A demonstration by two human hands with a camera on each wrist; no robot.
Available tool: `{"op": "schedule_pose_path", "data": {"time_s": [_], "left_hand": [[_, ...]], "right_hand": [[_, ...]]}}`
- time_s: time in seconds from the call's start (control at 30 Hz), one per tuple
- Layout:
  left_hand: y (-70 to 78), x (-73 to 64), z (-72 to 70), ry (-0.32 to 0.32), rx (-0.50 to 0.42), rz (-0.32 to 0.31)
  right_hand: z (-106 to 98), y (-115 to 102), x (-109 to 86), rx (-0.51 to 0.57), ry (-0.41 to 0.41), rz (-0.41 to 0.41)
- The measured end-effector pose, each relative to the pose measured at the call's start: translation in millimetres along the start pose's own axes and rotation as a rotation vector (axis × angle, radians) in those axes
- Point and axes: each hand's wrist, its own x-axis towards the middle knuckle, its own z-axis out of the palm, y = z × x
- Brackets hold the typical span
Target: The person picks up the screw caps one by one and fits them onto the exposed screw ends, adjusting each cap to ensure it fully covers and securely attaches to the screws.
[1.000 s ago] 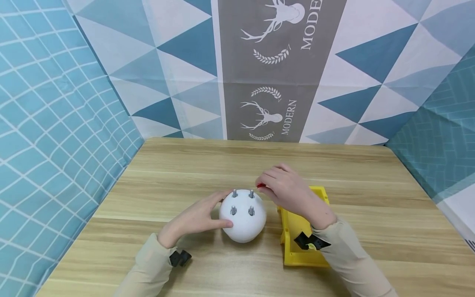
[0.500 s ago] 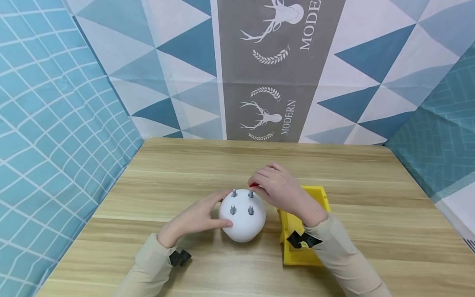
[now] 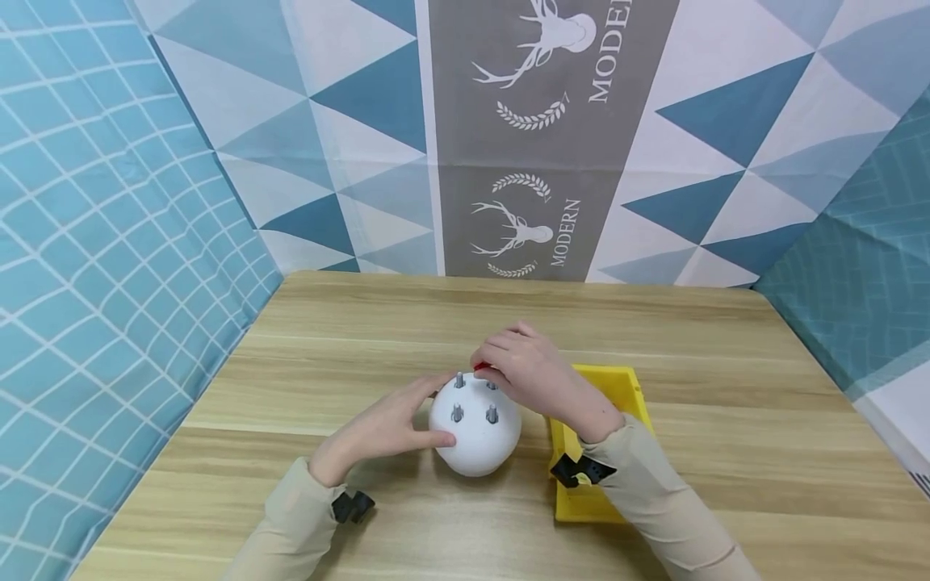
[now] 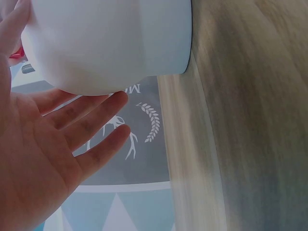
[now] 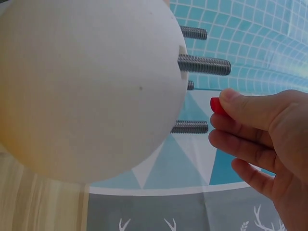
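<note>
A white, rounded body (image 3: 475, 446) stands on the wooden table, with several threaded metal studs (image 5: 204, 64) sticking out of its top. My left hand (image 3: 388, 421) holds it from the left side, thumb at the front and fingers round the back; the left wrist view has those fingers (image 4: 96, 120) spread along its wall. Over the far studs, my right hand (image 3: 534, 375) pinches a small red piece (image 5: 215, 105) between thumb and forefinger. Most of that piece is hidden by the fingertips. In the right wrist view it is just off the stud ends.
A yellow bin (image 3: 592, 515) sits on the table right of the white body, partly under my right forearm. Patterned cloth walls (image 3: 378, 161) rise behind the table and at both sides.
My right hand has moved left with the red piece, from beside the white body to over its far studs. My left hand and the white body stay where they were.
</note>
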Motion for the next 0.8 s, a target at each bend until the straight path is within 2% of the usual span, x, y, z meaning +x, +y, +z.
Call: {"op": "schedule_pose_path", "data": {"time_s": [0.4, 0.8], "left_hand": [[1.2, 0.8, 1.1, -0.002, -0.006, -0.007], [0.3, 0.4, 1.5, -0.002, -0.018, -0.001]], "right_hand": [[-0.1, -2.0, 6.5, 0.018, -0.069, 0.006], [4.8, -3.2, 13.6, 0.057, -0.079, 0.017]]}}
